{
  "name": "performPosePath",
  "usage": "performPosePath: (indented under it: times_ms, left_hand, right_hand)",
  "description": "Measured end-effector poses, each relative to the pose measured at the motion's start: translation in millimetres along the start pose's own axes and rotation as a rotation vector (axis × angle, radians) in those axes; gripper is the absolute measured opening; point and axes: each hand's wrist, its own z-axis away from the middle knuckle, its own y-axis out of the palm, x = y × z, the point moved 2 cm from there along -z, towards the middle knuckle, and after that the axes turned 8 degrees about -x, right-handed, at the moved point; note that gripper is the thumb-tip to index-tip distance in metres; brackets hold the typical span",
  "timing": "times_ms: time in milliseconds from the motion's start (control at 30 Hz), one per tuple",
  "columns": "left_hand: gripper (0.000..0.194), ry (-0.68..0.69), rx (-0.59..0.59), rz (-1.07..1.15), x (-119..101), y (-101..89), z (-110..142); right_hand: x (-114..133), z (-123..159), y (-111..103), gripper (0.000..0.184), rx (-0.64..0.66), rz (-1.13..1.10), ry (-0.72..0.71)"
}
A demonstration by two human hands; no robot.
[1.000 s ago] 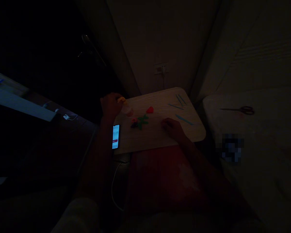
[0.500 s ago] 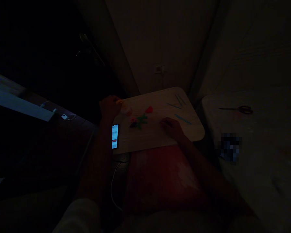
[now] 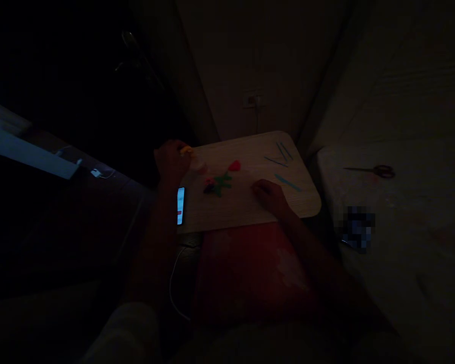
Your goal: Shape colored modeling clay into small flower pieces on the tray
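Observation:
The scene is very dark. At the far left of a small wooden table [image 3: 250,212], my left hand [image 3: 171,157] has its fingers closed around a yellow-orange lump [image 3: 186,150]. Beside those fingers is a pale, see-through cup-like thing [image 3: 197,165], its outline dim. Mid-table lies a green branching shape [image 3: 223,183], with a red rounded piece [image 3: 234,166] at its upper end and pink and dark pieces [image 3: 209,186] at its left. My right hand [image 3: 268,193] rests on the tabletop with curled fingers; whether anything is inside is hidden.
Several thin bluish sticks [image 3: 282,151] and a flat blue-green tool [image 3: 287,182] lie at the table's right. A lit phone [image 3: 180,206] sits at its left edge. Scissors [image 3: 375,171] lie on a pale surface farther right. A white cable [image 3: 171,288] hangs below.
The view has shifted slightly, so the table and hands sit a little higher in the picture. Both hands stay in about the same places on the table.

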Motion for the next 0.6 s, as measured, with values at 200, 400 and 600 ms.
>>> performPosePath:
  times_ms: [200,400,600]
  left_hand:
    - [0.016,-0.075,-0.058,0.072,-1.8,10.8,7.8]
    - [0.010,-0.101,-0.144,0.115,-5.3,17.6,18.6]
    - [0.010,-0.143,-0.211,0.145,-10.3,21.9,34.7]
  right_hand:
    - [1.8,3.0,-3.1,0.025,-0.001,-0.008,0.052]
    - [4.5,5.8,-5.6,0.027,0.006,0.035,0.054]
    - [4.8,7.9,-5.7,0.028,0.016,0.078,0.044]
